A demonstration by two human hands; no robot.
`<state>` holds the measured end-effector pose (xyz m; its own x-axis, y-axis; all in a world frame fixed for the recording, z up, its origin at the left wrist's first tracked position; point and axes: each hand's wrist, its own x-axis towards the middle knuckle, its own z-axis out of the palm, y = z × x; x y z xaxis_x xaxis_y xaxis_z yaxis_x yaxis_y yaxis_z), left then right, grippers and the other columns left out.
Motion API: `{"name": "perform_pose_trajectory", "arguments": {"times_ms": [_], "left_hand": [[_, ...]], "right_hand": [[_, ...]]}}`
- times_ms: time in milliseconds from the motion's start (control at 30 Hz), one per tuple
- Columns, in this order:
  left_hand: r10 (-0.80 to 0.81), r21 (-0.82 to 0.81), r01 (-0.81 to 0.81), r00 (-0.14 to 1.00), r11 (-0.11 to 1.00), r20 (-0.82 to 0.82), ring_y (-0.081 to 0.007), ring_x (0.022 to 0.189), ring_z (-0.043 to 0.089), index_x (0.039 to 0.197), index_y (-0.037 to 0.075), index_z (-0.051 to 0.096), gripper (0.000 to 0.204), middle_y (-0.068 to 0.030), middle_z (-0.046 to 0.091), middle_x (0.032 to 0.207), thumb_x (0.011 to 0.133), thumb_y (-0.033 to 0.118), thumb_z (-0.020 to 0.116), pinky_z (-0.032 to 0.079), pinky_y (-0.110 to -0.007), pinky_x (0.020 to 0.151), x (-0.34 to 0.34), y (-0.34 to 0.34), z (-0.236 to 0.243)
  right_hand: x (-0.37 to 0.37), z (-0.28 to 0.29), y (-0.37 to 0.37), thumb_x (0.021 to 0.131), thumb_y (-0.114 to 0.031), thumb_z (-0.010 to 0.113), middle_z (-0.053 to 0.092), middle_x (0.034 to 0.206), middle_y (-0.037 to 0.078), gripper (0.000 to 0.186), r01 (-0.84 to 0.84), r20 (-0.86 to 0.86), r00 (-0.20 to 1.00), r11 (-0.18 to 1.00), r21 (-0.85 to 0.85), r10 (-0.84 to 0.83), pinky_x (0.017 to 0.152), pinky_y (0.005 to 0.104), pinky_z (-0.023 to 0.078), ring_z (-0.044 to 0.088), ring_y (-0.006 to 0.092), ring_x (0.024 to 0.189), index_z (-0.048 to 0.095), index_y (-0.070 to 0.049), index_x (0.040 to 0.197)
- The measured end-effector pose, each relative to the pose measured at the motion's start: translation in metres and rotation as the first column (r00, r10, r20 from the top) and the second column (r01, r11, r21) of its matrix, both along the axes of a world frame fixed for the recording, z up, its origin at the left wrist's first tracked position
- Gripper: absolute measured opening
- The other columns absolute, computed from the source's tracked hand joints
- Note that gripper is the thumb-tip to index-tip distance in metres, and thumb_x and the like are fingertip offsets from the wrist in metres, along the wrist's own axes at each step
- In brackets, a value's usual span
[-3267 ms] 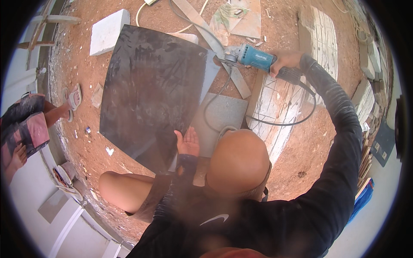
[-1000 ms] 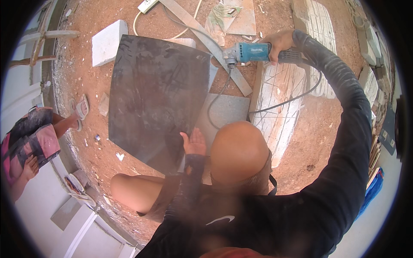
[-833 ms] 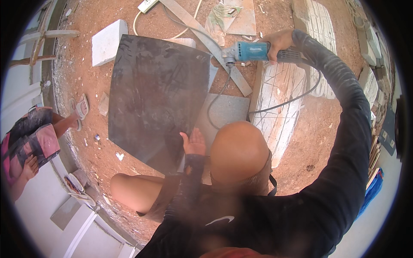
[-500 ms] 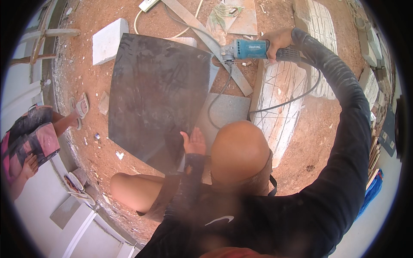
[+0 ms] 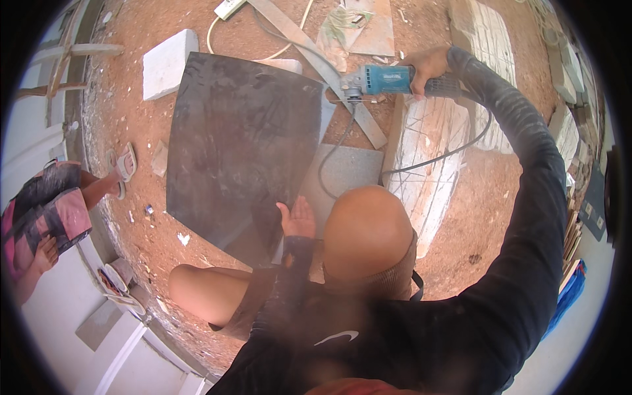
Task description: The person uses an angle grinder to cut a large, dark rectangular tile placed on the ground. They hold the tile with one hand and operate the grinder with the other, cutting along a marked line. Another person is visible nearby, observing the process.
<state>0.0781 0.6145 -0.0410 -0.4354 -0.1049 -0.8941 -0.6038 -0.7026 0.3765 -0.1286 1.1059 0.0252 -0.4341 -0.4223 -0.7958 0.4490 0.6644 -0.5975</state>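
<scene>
My right hand (image 5: 428, 70) is wrapped around the body of a teal and black angle grinder (image 5: 388, 79), out at the end of my stretched right arm. The grinder's head and thin disc are beside the far right corner of a large dark slab (image 5: 243, 145), which looks like a tile; I cannot tell whether the disc touches it. At the slab's near right edge my left hand (image 5: 299, 219) rests with its fingers stretched out, holding nothing. A black cord (image 5: 447, 155) loops from the grinder's rear past the grey tile.
A white block (image 5: 170, 64) stands beyond the slab's far left corner. Scored pale blocks (image 5: 434, 141) lie on the right, a grey tile (image 5: 349, 172) near my knee (image 5: 367, 227). A long strip (image 5: 316, 62) and power strip (image 5: 228, 8) lie ahead. Another person's hand (image 5: 46, 253) is at left.
The grinder has shifted slightly toward me and a little to the right, its head and disc now lower in view. My left hand and the slab stay nearly in place.
</scene>
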Motion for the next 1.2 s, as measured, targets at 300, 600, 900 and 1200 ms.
{"name": "perform_pose_trajectory", "arguments": {"times_ms": [300, 600, 900, 1200], "left_hand": [[0.025, 0.0, -0.025, 0.999, 1.0, 0.024, -0.0226, 0.139, 0.042, 0.146, -0.01, 0.031, 0.097, -0.0162, 0.042, 0.149, 0.088, 0.058, 0.07, 0.04, -0.032, 0.115, -0.001, 0.001, 0.001], [0.024, 0.018, -0.024, 1.0, 1.0, 0.013, -0.0223, 0.139, 0.042, 0.146, -0.01, 0.031, 0.098, -0.0152, 0.042, 0.148, 0.088, 0.059, 0.07, 0.04, -0.032, 0.115, 0.001, -0.004, -0.003], [0.013, 0.018, -0.013, 1.0, 1.0, 0.002, -0.0211, 0.139, 0.041, 0.146, -0.01, 0.032, 0.098, -0.0149, 0.042, 0.149, 0.088, 0.059, 0.07, 0.039, -0.032, 0.116, 0.002, -0.004, -0.005], [0.027, 0.003, -0.027, 1.0, 1.0, 0.013, -0.0219, 0.142, 0.038, 0.147, -0.011, 0.03, 0.1, -0.0153, 0.041, 0.151, 0.087, 0.059, 0.071, 0.038, -0.033, 0.117, 0.001, -0.003, -0.004]], "right_hand": [[-0.002, 0.011, -0.007, 0.059, -0.012, 0.084, 0.072, 0.088, 0.011, 0.057, 0.015, 0.015, 1.0, 1.0, 0.007, -0.015, 0.072, 0.0366, 0.055, 0.07, 0.0237, 0.077, 0.065, 0.0, 0.111], [-0.001, 0.003, -0.003, 0.058, -0.012, 0.084, 0.072, 0.094, 0.012, 0.063, -0.014, 0.016, 1.0, 1.0, 0.001, 0.014, 0.078, 0.0383, 0.054, 0.069, 0.0244, 0.086, 0.065, -0.001, 0.117], [-0.003, 0.005, -0.005, 0.059, -0.014, 0.084, 0.072, 0.092, 0.012, 0.06, 0.009, 0.005, 1.0, 1.0, 0.007, -0.009, 0.077, 0.0353, 0.054, 0.068, 0.0235, 0.082, 0.066, 0.0, 0.114], [-0.002, 0.005, -0.005, 0.058, -0.014, 0.085, 0.072, 0.093, 0.013, 0.06, -0.007, -0.024, 1.0, 1.0, 0.03, 0.008, 0.077, 0.0362, 0.054, 0.069, 0.0242, 0.083, 0.066, 0.002, 0.113]]}}
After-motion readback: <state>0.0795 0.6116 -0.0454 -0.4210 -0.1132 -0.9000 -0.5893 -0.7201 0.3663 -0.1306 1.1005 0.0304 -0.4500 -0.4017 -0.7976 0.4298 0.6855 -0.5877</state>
